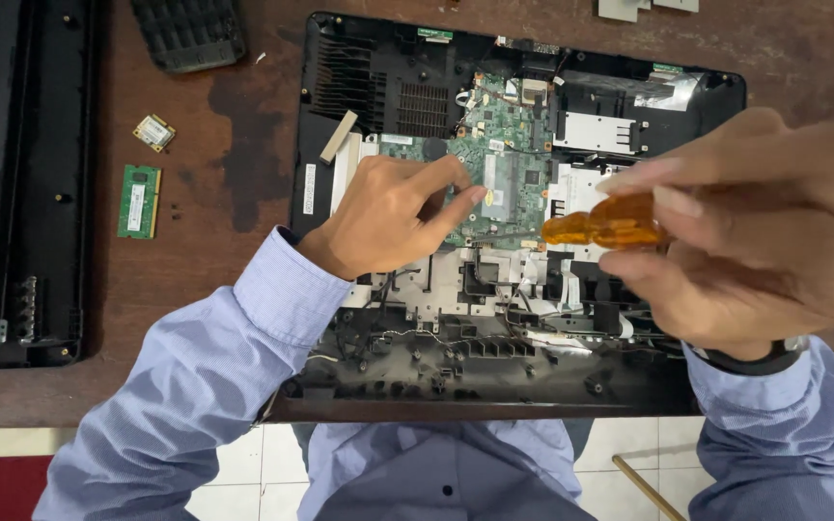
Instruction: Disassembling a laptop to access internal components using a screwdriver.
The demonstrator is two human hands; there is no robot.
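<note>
The opened laptop base [417,106] lies flat on the brown wooden table [234,289], its near edge flush with the table's near edge, its far edge well short of the far side. Its black shell is stripped of its cover: a green circuit board [509,154] sits in the far middle, dark vent grilles at the far left, grey metal brackets and loose thin wires across the near half.

Over the board, the left hand [393,217] rests on the laptop base with its fingers curled and the index fingertip pressed down beside the board's near left corner; it holds nothing that can be seen. Right of the board, the right hand [755,232] is raised above the base and closed around the amber handle of a screwdriver [605,227], whose thin shaft points left toward the board.

Left of the laptop base there is a strip of bare table with a dark stain. On it lie a green memory module [139,201] and a small card [153,132], both well apart from the base. Further left a black tray-like cover [50,193] fills the table's edge, and a black keyboard piece [188,34] lies at the far left.
</note>
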